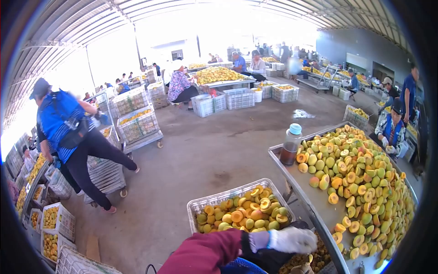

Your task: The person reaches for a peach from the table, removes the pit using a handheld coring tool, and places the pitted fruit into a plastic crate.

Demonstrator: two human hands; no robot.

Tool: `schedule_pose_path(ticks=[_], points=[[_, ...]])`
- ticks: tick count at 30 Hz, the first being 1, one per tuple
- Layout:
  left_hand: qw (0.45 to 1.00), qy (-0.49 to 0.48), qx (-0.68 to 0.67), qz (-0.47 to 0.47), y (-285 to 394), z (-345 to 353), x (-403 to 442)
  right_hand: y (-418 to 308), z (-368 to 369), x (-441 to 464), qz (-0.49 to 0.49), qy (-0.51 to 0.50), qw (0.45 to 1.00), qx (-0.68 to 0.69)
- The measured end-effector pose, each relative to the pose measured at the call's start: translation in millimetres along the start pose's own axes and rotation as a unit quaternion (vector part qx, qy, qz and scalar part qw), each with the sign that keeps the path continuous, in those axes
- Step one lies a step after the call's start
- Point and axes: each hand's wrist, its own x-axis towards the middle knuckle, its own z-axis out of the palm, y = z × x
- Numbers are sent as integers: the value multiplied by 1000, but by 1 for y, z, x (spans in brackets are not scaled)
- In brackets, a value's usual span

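My left hand (293,240), in a white glove below a maroon sleeve (205,253), reaches across my lap toward the table's near edge. Its fingers are curled together, and whatever they hold is hidden. At the bottom edge, a tan gloved shape (302,269) looks like part of my right hand; its fingers are mostly cut off. Halved apricots (326,255) lie below, between my lap and the table. Just beyond my arm stands a white plastic crate (196,204) of apricot halves. The metal table (315,201) on the right bears a large heap of apricots (365,182), many cut open.
A bottle with a blue lid (291,145) holds dark liquid at the table's corner. A person in blue (64,123) leans by a trolley of stacked crates (137,121). Another worker (393,130) sits beyond the heap. More fruit crates (57,219) line the left.
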Motion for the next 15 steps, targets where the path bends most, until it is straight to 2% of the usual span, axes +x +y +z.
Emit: schedule_pose_path(ticks=[2,3,5,6,8,9,13,14,15], points=[[993,-53,54,92,1,33,33,-30,1,-12,58,-20,998,33],[989,-35,92,108,1,47,44,-31,-2,-14,80,-12,996,36],[973,-36,213,84,-6,60,58,-26,-8,-16,94,9,995,36],[974,-49,206,87,-5,62,60,-23,-11,-15,98,19,994,37],[962,-115,249,7,1,62,67,-14,-17,-16,95,41,994,40],[958,-105,265,27,-4,65,67,-11,-18,-16,93,53,994,40],[950,-242,186,-71,-26,64,80,2,-15,-14,100,79,991,48],[956,-250,118,-97,-30,61,84,9,-15,-11,51,91,994,35],[957,-255,51,-127,-35,58,90,14,-16,-7,48,117,989,78]])
